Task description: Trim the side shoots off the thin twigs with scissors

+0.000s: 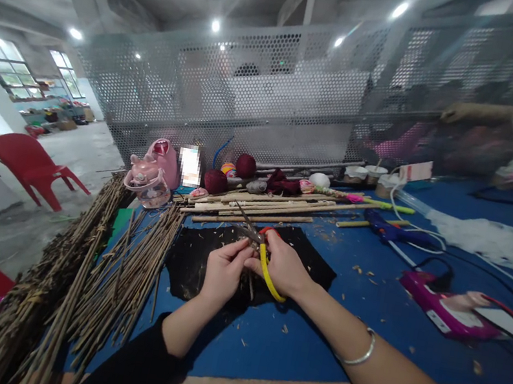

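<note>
My right hand (281, 262) is closed around a pair of scissors with a yellow and red handle (267, 276). Their dark metal blades (250, 230) point up and to the left, just above my left fingertips. My left hand (226, 269) is closed in a pinch on a thin stick, mostly hidden by the fingers; a pale end (250, 288) shows below the hands. Both hands meet over a black cloth (186, 272) strewn with small chips. Left of the cloth lies a loose spread of thin brown sticks (130, 282).
Bundled twigs (34, 286) fill the blue table's (308, 351) left edge. Behind the cloth lie longer peeled sticks (258, 207), dark red yarn balls (246, 166) and a pink basket (151, 187). A blue glue gun (390, 229) and a purple power strip (443, 308) with cables are at right.
</note>
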`<state>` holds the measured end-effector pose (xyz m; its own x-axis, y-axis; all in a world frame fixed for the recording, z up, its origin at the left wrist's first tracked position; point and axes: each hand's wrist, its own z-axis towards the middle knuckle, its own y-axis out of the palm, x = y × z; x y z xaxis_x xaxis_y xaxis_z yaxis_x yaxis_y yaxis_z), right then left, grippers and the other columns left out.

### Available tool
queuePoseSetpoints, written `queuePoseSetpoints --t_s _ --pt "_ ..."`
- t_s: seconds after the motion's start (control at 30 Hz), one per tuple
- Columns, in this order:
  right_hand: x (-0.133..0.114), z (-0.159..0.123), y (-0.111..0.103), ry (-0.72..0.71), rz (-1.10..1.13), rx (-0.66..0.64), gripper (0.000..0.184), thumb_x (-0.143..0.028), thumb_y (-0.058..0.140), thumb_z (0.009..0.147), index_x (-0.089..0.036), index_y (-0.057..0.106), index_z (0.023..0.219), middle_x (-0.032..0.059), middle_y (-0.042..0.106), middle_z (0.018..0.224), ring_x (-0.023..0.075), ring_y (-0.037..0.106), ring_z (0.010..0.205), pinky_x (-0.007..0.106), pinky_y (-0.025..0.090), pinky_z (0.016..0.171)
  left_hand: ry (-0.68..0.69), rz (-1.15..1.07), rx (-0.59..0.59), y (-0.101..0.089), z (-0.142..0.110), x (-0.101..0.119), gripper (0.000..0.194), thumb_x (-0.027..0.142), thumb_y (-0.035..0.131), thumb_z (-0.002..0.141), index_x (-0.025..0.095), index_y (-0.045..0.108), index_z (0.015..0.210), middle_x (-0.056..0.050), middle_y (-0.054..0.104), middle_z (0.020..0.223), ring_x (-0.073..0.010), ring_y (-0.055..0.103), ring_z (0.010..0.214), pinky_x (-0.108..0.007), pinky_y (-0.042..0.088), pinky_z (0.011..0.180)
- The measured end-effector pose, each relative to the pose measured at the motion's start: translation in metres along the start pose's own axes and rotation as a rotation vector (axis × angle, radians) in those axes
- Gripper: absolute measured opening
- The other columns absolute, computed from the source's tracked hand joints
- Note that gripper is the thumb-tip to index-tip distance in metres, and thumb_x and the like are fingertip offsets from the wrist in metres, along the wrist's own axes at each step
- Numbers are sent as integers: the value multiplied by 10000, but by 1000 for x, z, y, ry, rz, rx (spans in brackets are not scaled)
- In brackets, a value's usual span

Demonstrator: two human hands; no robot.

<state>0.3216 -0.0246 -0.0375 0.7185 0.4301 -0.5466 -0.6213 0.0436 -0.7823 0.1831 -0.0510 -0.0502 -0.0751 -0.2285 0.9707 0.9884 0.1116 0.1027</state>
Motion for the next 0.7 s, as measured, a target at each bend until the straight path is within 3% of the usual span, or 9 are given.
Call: queuePoseSetpoints --t_s 0.3,0.7 --pt "4 2 -1 43 -11 -22 315 -455 609 660 -191 493 788 11 580 682 124 495 570 206 278 498 0 -18 -12 -1 -1 3 293 332 600 704 142 673 915 -62 685 807 -158 612 689 -249 494 623" --pt "11 7 4 29 27 -36 362 -530 524 716 -169 541 740 26 588 656 133 512 575 202 313 494 1 -61 -41 -5 4 -3 352 363 598 695 134 649 956 -38 642 698 -103 544 526 -229 482 542"
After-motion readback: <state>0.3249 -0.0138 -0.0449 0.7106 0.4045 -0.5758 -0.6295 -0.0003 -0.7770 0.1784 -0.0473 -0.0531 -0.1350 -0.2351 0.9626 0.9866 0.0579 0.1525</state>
